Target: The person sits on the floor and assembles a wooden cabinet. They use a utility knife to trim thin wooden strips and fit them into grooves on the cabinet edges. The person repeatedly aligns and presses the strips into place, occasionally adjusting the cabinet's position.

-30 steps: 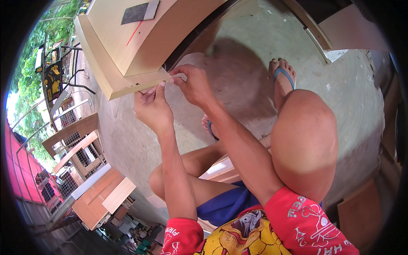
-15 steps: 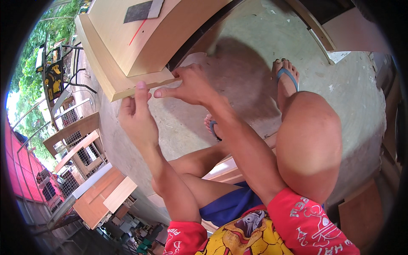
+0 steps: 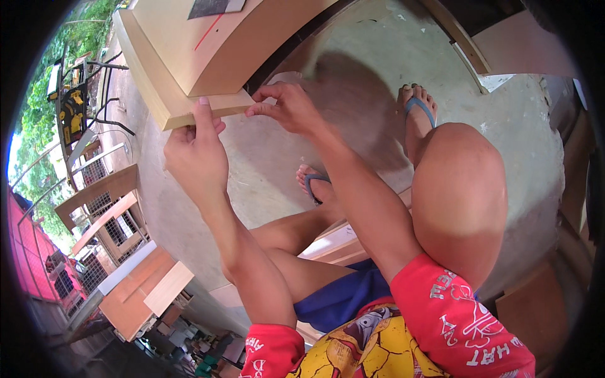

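A pale wooden piece of furniture (image 3: 170, 44) with a curved side stands in front of me, edged by a projecting wooden ledge (image 3: 145, 75). My left hand (image 3: 200, 157) grips this ledge near its corner, thumb on top and fingers curled beneath. At the ledge's right end, my right hand (image 3: 291, 108) pinches the edge between thumb and forefinger. Whether a thin strip also lies in that pinch is too small to tell. On the upper panel rest a dark flat piece (image 3: 211, 6) and, below it, a red line.
Concrete floor (image 3: 265, 170) lies under my sandalled feet. Wooden boards (image 3: 142, 293) are stacked at the lower left. Further left stand a black folding stand with a yellow-and-black tool (image 3: 72, 116) and a wire fence (image 3: 28, 246). Another panel (image 3: 523, 47) juts in at upper right.
My right hand's thumb and forefinger have closed together at the ledge's end. Both hands and the ledge sit slightly higher in the picture, as the whole view has shifted.
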`<state>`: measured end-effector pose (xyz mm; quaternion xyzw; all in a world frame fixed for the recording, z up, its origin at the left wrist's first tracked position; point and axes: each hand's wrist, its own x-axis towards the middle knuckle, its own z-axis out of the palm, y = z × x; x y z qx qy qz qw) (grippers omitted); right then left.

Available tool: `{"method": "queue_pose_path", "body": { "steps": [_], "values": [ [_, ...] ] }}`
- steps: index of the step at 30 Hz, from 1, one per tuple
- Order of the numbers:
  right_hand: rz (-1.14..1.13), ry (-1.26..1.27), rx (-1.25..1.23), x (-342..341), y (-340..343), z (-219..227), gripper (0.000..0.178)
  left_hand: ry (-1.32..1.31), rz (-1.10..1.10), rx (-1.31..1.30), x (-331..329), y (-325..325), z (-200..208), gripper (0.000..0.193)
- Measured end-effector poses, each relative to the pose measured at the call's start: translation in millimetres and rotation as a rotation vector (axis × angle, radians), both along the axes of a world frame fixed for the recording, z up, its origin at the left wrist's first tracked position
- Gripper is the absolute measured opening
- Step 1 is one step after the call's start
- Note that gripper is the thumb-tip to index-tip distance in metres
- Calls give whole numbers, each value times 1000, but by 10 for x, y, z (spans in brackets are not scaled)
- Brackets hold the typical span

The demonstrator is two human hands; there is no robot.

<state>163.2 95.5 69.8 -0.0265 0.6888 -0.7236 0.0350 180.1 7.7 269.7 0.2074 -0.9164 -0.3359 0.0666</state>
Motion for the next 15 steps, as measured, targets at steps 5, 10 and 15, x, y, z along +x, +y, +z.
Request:
{"method": "queue_pose_path", "body": {
  "steps": [5, 10, 15],
  "values": [
    [-44, 80, 36, 60, 18, -115, 30, -94, -98, -47, 55, -269, 45, 60],
    [-146, 345, 318, 239, 174, -39, 20, 247, -411, -303, 108, -609, 361, 83],
    [-156, 369, 342, 329, 129, 982, 27, 533, -790, -252, -235, -1048, 258, 79]
  ]
}}
